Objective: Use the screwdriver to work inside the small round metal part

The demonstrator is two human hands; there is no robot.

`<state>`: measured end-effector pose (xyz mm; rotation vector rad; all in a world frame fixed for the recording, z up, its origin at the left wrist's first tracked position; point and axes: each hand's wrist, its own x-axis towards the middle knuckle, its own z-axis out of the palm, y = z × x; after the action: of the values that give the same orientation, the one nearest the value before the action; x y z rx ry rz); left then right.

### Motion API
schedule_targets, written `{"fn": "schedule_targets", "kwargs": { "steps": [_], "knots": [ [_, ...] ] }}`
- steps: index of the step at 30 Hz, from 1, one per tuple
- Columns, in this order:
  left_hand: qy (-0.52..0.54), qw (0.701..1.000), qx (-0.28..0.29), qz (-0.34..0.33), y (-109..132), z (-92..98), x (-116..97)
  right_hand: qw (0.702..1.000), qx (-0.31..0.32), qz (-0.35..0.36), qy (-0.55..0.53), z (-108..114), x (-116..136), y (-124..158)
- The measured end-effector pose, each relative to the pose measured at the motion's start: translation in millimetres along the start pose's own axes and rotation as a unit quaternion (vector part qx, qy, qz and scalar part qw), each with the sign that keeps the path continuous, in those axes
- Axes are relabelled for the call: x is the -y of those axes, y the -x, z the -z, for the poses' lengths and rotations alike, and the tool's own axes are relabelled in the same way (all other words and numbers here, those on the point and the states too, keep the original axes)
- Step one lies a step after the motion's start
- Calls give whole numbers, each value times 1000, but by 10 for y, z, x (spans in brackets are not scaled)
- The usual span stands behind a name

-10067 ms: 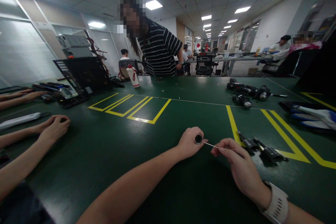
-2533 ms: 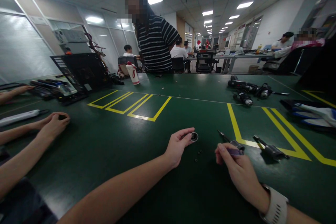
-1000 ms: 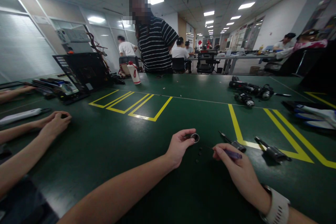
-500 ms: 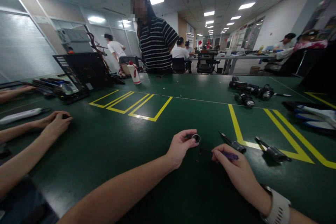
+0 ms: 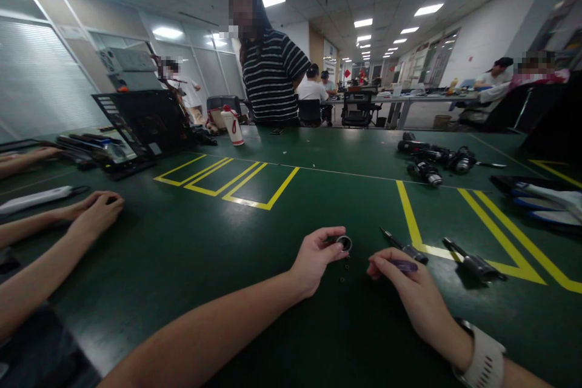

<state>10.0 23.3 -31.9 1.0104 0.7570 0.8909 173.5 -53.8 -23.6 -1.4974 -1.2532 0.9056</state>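
My left hand (image 5: pixel 316 262) is closed, pinching a short metal ring (image 5: pixel 350 244) between thumb and fingers, its round opening facing me. To its right, my right hand (image 5: pixel 404 282) grips a small screwdriver by its purple handle (image 5: pixel 404 265). The thin shaft points left toward the ring and is barely visible; a gap separates the two. Just below the ring, tiny dark parts (image 5: pixel 342 279) lie on the green tabletop (image 5: pixel 273 333). Beyond my right hand rest two dark metal tool parts with shafts, one (image 5: pixel 413 251) close behind the fingers and another (image 5: pixel 477 264) farther right.
Black power-tool parts (image 5: pixel 427 157) lie at the back right, near blue-and-white items (image 5: pixel 545 203). Yellow tape (image 5: pixel 254 205) marks the table. A white bottle (image 5: pixel 233 126) stands at the back. Another person's hands (image 5: pixel 97 215) are at left; a person in stripes (image 5: pixel 270 79) stands opposite.
My left hand has shifted slightly right and down with the ring, nearer my right hand. The right hand has hardly moved. A person in white in the background has moved left.
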Motion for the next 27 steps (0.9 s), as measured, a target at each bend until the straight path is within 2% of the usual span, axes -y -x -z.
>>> {"fn": "schedule_targets", "kwargs": {
  "steps": [5, 14, 19, 24, 27],
  "knots": [
    [31, 999, -33, -5, 2, -45, -49, 1000, -8, -6, -27, -9, -62, -17],
    [35, 999, -27, -19, -13, -28, -36, 1000, -5, 8, -28, 10, -67, -10],
    [-28, 999, -36, -23, -21, -2, -10, 994, -41, 98, 12, 54, -27, 87],
    [-70, 996, 14, -45, 0, 22, 17, 987, -5, 148, 64, 8, 34, 136],
    [-73, 995, 24, -60, 6, 21, 33, 981, 9, 171, 95, -37, 29, 133]
  ]
}}
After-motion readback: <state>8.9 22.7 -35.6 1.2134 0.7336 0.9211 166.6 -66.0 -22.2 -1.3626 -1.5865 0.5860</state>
